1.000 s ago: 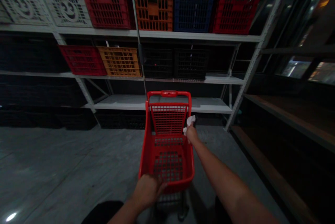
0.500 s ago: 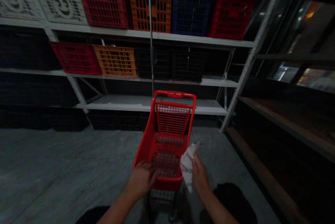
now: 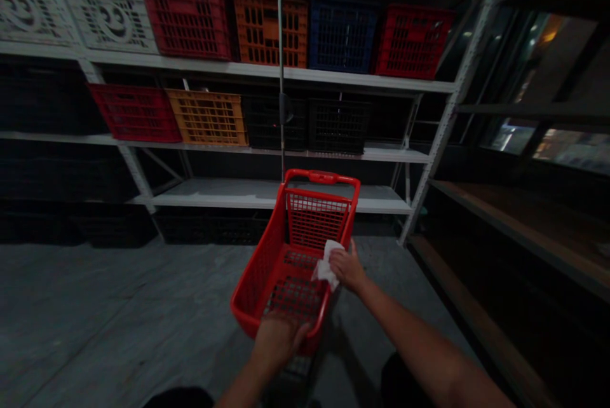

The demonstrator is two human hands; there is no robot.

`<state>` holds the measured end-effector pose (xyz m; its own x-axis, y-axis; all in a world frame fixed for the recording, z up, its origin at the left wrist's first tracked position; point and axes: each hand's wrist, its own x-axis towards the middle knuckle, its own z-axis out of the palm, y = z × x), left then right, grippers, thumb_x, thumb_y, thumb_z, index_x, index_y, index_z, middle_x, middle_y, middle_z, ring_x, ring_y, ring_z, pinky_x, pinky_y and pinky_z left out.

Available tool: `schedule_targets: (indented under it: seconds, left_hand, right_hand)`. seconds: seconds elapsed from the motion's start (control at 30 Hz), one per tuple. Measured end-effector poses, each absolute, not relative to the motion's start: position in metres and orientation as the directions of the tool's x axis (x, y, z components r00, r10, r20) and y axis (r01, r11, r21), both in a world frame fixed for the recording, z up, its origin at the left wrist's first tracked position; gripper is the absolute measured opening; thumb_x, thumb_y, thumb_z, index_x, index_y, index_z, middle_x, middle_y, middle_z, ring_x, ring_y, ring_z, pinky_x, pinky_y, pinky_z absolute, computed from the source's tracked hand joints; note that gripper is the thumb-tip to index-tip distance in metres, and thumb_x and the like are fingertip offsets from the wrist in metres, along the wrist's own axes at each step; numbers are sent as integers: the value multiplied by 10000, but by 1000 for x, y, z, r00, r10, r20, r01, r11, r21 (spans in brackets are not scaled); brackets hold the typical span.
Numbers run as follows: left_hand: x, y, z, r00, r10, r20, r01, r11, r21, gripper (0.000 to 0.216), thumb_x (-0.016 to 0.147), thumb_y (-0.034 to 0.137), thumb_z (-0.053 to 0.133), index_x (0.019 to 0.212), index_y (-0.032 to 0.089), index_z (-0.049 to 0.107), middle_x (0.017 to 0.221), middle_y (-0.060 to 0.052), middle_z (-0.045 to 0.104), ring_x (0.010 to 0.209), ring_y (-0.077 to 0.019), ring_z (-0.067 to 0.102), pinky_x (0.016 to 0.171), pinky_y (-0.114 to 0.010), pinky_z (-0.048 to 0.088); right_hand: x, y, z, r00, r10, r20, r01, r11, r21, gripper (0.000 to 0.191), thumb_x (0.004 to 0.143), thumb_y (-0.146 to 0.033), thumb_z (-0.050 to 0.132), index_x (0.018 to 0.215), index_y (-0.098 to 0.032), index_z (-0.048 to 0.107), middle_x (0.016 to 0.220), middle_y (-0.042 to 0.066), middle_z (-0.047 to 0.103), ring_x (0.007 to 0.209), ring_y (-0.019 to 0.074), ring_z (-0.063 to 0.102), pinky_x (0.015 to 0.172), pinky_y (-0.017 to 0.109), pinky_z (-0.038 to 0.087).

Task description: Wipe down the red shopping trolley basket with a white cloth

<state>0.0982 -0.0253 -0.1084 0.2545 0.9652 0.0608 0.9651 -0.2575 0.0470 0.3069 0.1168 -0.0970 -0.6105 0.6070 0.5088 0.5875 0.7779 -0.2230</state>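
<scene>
A red plastic shopping cart [image 3: 255, 284] stands on the floor right in front of me, its handle at the far end. My left hand [image 3: 277, 338] is closed over the near rim of the basket, the fingers on the inner side. A crumpled white cloth [image 3: 326, 266] is in my right hand [image 3: 349, 268], pressed against the basket's right rim about midway along. Part of the cloth hangs inside the basket. The thumb of the right hand points up, away from the other fingers.
Behind the cart stands a white metal rack [image 3: 333, 79] with plastic crates, among them an orange crate [image 3: 271, 30], a blue crate [image 3: 342, 34] and a yellow crate [image 3: 208, 117]. A thin pole [image 3: 281, 46] rises from the cart's handle end. Dark shelves [image 3: 515, 224] line the right side.
My right hand has moved up and left, bringing the cloth onto the cart's right rim. My left hand has shifted right along the near rim. The cart has turned slightly.
</scene>
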Motion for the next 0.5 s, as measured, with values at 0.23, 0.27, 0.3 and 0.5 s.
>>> schedule_targets:
  seconds: [0.23, 0.27, 0.3, 0.5]
  left_hand:
    - [66, -20, -111, 299, 946, 123, 951, -307, 47, 553, 899, 416, 175, 730, 186, 649, 738, -75, 672, 745, -182, 606, 750, -325, 411]
    - [60, -19, -113, 313, 941, 131, 946, -322, 47, 537, 899, 413, 189, 736, 186, 648, 735, -73, 669, 741, -176, 602, 750, -320, 408]
    - [54, -18, -114, 330, 934, 137, 940, -339, 44, 517, 898, 407, 205, 743, 185, 646, 735, -71, 666, 739, -172, 597, 748, -316, 405]
    - [17, -21, -125, 423, 887, 183, 902, -431, 5, 483, 897, 379, 224, 688, 177, 611, 694, -56, 638, 689, -165, 563, 722, -324, 387]
  right_hand:
    - [264, 89, -110, -438, 658, 613, 615, 717, -329, 232, 874, -199, 392, 923, -232, 617, 935, -2, 657, 1151, 189, 442, 1061, 500, -102]
    - [252, 73, -120, -456, 632, 626, 587, 743, -322, 227, 872, -198, 393, 903, -239, 614, 903, -8, 655, 1117, 178, 465, 1072, 488, -93]
    - [242, 56, -129, -483, 603, 634, 558, 771, -308, 223, 871, -203, 391, 893, -247, 609, 887, -13, 650, 1081, 169, 483, 1081, 476, -80]
    - [225, 41, -134, -711, 449, 541, 527, 850, -13, 201, 873, -345, 417, 834, -255, 592, 778, -24, 605, 882, 165, 498, 1044, 558, -86]
